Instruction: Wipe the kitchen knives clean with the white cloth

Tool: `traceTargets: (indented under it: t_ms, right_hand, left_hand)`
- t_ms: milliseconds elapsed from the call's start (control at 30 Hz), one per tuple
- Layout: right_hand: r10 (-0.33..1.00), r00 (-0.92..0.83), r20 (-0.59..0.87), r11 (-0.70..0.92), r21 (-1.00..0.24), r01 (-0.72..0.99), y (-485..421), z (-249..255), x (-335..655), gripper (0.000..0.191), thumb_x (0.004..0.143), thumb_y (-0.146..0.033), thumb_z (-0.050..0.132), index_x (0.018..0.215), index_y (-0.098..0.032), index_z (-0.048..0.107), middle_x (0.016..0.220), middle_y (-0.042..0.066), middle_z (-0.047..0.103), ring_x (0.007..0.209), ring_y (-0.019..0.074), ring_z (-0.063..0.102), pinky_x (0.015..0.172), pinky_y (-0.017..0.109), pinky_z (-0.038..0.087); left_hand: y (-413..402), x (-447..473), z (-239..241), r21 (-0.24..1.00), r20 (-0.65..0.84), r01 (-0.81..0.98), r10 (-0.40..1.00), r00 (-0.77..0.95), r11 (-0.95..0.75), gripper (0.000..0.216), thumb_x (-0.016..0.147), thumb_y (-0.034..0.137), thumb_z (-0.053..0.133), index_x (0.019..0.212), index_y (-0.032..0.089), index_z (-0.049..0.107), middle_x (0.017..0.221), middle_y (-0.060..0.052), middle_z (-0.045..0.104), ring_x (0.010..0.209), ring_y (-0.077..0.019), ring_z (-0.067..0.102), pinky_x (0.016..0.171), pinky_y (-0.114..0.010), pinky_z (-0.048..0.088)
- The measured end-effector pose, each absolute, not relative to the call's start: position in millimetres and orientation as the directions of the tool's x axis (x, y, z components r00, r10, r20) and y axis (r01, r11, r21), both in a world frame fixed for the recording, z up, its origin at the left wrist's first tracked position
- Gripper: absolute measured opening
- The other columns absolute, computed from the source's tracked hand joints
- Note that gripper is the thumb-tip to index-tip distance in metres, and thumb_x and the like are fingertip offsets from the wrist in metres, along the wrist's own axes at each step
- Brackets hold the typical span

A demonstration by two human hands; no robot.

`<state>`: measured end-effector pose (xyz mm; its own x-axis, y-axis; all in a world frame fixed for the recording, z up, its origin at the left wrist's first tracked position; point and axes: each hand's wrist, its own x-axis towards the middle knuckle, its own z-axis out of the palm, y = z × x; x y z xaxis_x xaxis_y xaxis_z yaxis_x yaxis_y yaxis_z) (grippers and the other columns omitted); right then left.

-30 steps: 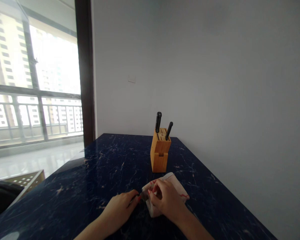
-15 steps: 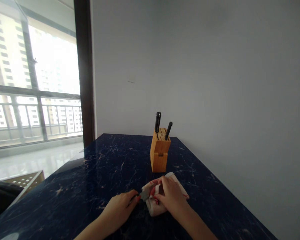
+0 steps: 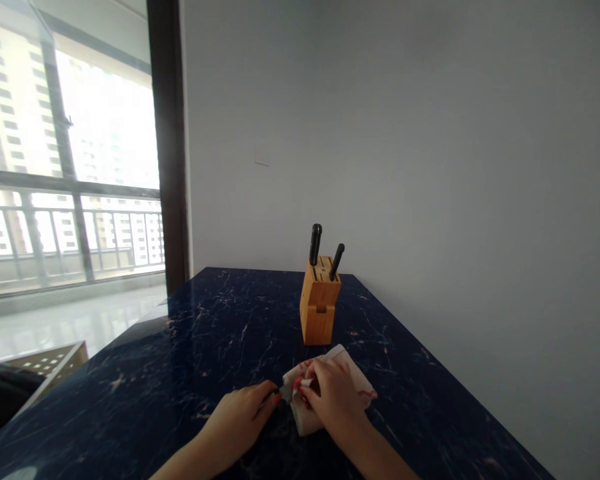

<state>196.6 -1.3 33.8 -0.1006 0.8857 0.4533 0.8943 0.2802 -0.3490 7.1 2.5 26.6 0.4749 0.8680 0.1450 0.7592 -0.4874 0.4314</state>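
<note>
My left hand (image 3: 247,410) is closed round the dark handle of a small knife (image 3: 286,393), whose short blade points right. The blade lies over a white and red cloth (image 3: 307,421) spread folded on the table. Pinched in my right hand (image 3: 329,393) is a bunched part of that cloth, pressed close to the blade. The fingers and the cloth hide the blade's tip.
Beyond the cloth a wooden knife block (image 3: 320,310) stands upright with two black-handled knives in it. The dark blue marbled table (image 3: 250,320) runs back to a grey wall (image 3: 430,167). A perforated crate (image 3: 55,363) is at the lower left, beside the table.
My right hand has slid left along the blade with the bunched cloth, covering more of it. My left hand and the knife have hardly moved.
</note>
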Motion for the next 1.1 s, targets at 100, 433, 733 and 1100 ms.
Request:
traceTargets:
  t_ms: [100, 433, 733, 1100]
  right_hand:
    - [0.889, -0.117, 0.442, 0.291, -0.349, 0.891, 0.3, 31.5, 195.1, 0.005, 0.071, -0.02, 0.059, 0.07, -0.022, 0.054, 0.077, 0.0, 0.06, 0.081, 0.0174, 0.052, 0.072, 0.028, 0.032]
    - [0.902, 0.0, 0.432, 0.127, -0.266, 0.956, 8.6, 37.9, 215.9, 0.003, 0.076, -0.023, 0.051, 0.075, -0.022, 0.054, 0.074, 0.001, 0.06, 0.078, 0.0187, 0.053, 0.072, 0.032, 0.03]
    - [0.897, -0.026, 0.44, 0.228, -0.411, 0.883, 4.0, 36.9, 204.0, 0.005, 0.073, -0.018, 0.053, 0.07, -0.021, 0.054, 0.075, 0.001, 0.058, 0.078, 0.017, 0.052, 0.073, 0.028, 0.035]
    - [0.863, -0.033, 0.505, 0.332, -0.516, 0.79, -1.3, 36.8, 194.7, 0.007, 0.074, -0.016, 0.053, 0.068, -0.02, 0.051, 0.075, 0.002, 0.054, 0.077, 0.0166, 0.051, 0.07, 0.026, 0.038]
  left_hand:
    - [0.8, 7.6, 26.7, 0.43, 0.146, 0.755, 0.863, 0.484, -0.496, 0.03, 0.089, 0.035, 0.028, 0.087, 0.024, 0.056, 0.084, -0.001, 0.066, 0.079, -0.0167, 0.062, 0.065, -0.021, 0.039]
    - [8.6, 4.8, 24.9, 0.516, 0.125, 0.746, 0.898, 0.421, -0.421, 0.035, 0.088, 0.038, 0.029, 0.08, 0.024, 0.059, 0.077, 0.0, 0.066, 0.073, -0.0156, 0.061, 0.063, -0.02, 0.038]
    - [10.2, 4.4, 18.0, 0.575, 0.141, 0.718, 0.912, 0.385, -0.392, 0.031, 0.09, 0.038, 0.025, 0.086, 0.025, 0.053, 0.08, 0.002, 0.065, 0.076, -0.0138, 0.061, 0.065, -0.019, 0.039]
    - [1.6, 9.1, 12.6, 0.514, 0.193, 0.7, 0.862, 0.468, -0.495, 0.024, 0.091, 0.036, 0.024, 0.09, 0.026, 0.045, 0.08, 0.002, 0.064, 0.074, -0.0145, 0.062, 0.064, -0.019, 0.038]
